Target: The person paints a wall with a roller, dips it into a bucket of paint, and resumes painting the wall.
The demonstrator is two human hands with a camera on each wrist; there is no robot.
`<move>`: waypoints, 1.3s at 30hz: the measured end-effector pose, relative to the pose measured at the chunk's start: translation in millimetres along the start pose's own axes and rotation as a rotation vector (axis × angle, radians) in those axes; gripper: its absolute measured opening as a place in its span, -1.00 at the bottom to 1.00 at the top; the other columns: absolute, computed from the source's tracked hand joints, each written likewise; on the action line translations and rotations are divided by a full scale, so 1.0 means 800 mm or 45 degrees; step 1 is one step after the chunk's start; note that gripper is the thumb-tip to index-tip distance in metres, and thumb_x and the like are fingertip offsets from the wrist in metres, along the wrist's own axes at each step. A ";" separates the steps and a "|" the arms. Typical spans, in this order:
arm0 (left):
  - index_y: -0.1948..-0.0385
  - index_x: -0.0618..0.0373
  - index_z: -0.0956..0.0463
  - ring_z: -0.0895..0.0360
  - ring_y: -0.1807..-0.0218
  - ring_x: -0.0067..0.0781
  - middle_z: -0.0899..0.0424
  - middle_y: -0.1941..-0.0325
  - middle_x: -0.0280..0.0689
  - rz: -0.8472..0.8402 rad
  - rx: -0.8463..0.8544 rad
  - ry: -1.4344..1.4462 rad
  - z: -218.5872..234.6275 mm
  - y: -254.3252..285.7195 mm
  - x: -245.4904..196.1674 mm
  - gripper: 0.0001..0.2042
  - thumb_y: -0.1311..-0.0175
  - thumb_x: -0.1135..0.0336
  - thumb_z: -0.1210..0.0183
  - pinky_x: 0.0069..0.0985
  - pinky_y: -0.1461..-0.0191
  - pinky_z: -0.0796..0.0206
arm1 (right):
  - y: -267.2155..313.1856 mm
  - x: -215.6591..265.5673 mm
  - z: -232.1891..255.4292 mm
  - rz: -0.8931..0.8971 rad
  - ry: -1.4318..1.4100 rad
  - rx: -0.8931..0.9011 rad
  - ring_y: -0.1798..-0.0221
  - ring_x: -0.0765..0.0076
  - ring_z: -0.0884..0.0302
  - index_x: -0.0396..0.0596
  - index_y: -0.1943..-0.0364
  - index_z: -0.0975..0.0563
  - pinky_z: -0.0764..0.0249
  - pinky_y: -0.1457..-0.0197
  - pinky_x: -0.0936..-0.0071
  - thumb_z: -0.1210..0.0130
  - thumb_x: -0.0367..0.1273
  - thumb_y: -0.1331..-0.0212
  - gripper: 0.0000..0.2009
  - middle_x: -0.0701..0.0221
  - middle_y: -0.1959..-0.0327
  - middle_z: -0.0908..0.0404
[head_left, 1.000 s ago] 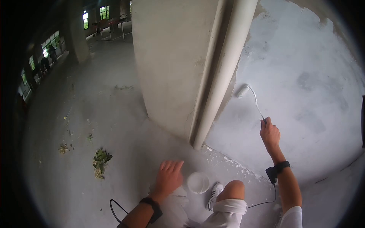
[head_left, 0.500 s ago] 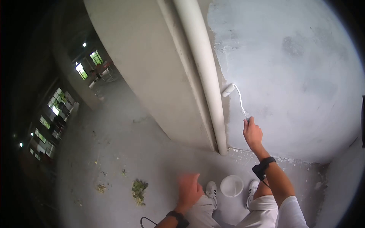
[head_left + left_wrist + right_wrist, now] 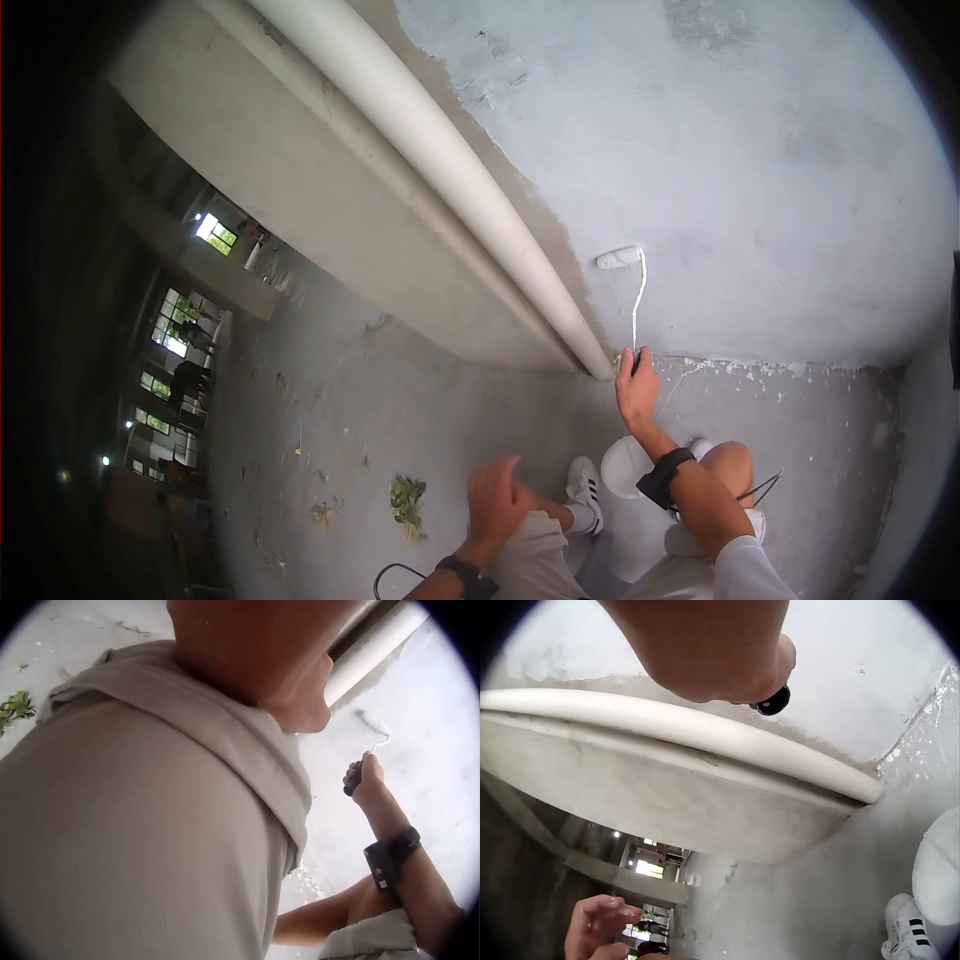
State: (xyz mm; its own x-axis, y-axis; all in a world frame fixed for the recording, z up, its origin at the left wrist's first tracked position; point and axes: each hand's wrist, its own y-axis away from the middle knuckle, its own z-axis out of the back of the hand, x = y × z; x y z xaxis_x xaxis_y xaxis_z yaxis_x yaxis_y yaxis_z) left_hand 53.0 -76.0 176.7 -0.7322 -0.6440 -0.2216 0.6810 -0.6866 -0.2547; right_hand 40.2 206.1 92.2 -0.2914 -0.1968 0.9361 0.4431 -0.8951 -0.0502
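Right grip [image 3: 637,392] is wrapped round the black-handled white paint roller [image 3: 618,258], left grip [image 3: 495,503] loosely bent and empty, and with that roller at the pale grey wall [image 3: 740,200] near the cream round pipe [image 3: 430,135], overreaching left could smear the pipe!

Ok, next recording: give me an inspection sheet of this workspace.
Surface: wall mostly pale-coated, darker patches; brownish strip beside the pipe; white spots on the floor along its base.
Job's things: roller at the wall, contact unclear; white bucket by the feet, contents unclear.
Clutter: leaf pile and scattered bits on the floor.
Hands: right hand grips the roller's handle; left hand holds nothing.
Cables: black loop by the left forearm; thin dark cable near the right forearm.
Surroundings: windows and dark figures, apparently people, far off.
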 end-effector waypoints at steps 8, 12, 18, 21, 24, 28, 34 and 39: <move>-0.04 0.14 -0.46 -0.47 -0.06 -0.02 -0.58 0.00 -0.12 -0.035 -0.006 0.004 -0.002 -0.005 -0.010 -0.58 -0.05 0.47 -0.09 -0.12 -0.19 -0.21 | -0.038 0.047 0.008 0.130 -0.241 0.082 0.46 -0.26 -0.48 -0.20 0.24 -0.40 -0.36 0.33 0.00 0.03 -0.11 -0.38 -0.63 0.01 0.57 -0.49; -0.03 0.13 -0.46 -0.48 -0.06 -0.05 -0.58 0.02 -0.15 -0.067 -0.011 -0.007 0.000 -0.008 -0.008 -0.60 -0.07 0.42 -0.12 -0.13 -0.18 -0.22 | -0.043 0.025 -0.003 0.031 -0.524 0.228 0.65 0.34 -0.35 -0.16 0.21 -0.40 -0.27 0.55 0.33 -0.02 -0.14 -0.38 -0.69 0.31 0.62 -0.41; 0.09 0.09 -0.48 -0.57 0.05 -0.04 -0.64 0.15 -0.15 -0.136 0.081 0.158 -0.032 -0.071 -0.026 -0.75 -0.20 0.30 -0.17 -0.18 -0.08 -0.35 | -0.030 0.019 -0.010 -0.238 -0.883 0.381 0.68 0.71 -0.14 -0.09 0.11 -0.41 -0.08 0.68 0.62 0.03 -0.15 -0.43 -0.72 0.60 0.58 -0.31; 0.22 0.13 -0.43 -0.56 0.21 0.05 -0.61 0.31 -0.09 -0.029 -0.068 0.445 -0.065 -0.095 -0.033 -0.81 -0.14 0.40 -0.16 -0.10 0.14 -0.37 | -0.037 0.000 -0.023 -0.144 -0.907 0.428 0.73 0.76 -0.04 -0.01 0.17 -0.42 0.04 0.74 0.66 0.10 -0.14 -0.47 -0.75 0.65 0.65 -0.20; 0.27 0.18 -0.39 -0.53 0.28 0.08 -0.55 0.40 -0.10 -0.004 -0.251 0.537 -0.102 -0.097 -0.050 -0.84 -0.13 0.46 -0.12 -0.10 0.18 -0.34 | -0.037 0.010 -0.020 -0.059 -0.858 0.426 0.75 0.77 -0.02 -0.01 0.21 -0.39 0.07 0.76 0.66 0.12 -0.14 -0.47 -0.75 0.63 0.66 -0.18; 0.30 0.19 -0.38 -0.53 0.25 0.09 -0.56 0.37 -0.08 0.031 -0.125 0.580 -0.141 -0.085 -0.062 -0.86 -0.11 0.47 -0.11 -0.07 0.19 -0.32 | -0.035 0.013 -0.013 -0.057 -0.838 0.435 0.75 0.76 -0.01 -0.03 0.20 -0.40 0.09 0.75 0.65 0.13 -0.11 -0.48 -0.72 0.62 0.66 -0.16; 0.30 0.18 -0.40 -0.55 0.24 0.11 -0.60 0.29 -0.07 0.228 0.147 0.592 -0.215 -0.058 -0.059 -0.82 -0.08 0.38 -0.15 -0.03 0.17 -0.33 | -0.026 0.027 -0.013 -0.015 -0.802 0.382 0.74 0.79 0.01 -0.04 0.19 -0.41 0.10 0.74 0.66 0.14 -0.10 -0.48 -0.70 0.64 0.66 -0.14; 0.17 0.20 -0.43 -0.55 0.06 0.14 -0.61 0.15 0.02 0.535 0.527 0.514 -0.263 -0.051 -0.056 -0.71 -0.16 0.21 -0.14 -0.07 0.04 -0.38 | -0.039 0.004 -0.023 0.003 -0.762 0.341 0.72 0.80 0.04 -0.03 0.18 -0.42 0.13 0.72 0.68 0.10 -0.13 -0.47 -0.73 0.66 0.65 -0.16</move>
State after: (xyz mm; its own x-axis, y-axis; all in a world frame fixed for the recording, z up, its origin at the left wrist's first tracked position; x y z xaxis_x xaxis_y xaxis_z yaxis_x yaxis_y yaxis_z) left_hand 55.8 51.8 -1.2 -0.2999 -0.7620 -0.5740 0.7965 -0.5312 0.2890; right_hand 9.6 225.7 90.2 0.1975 0.1269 0.9720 0.6613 -0.7492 -0.0365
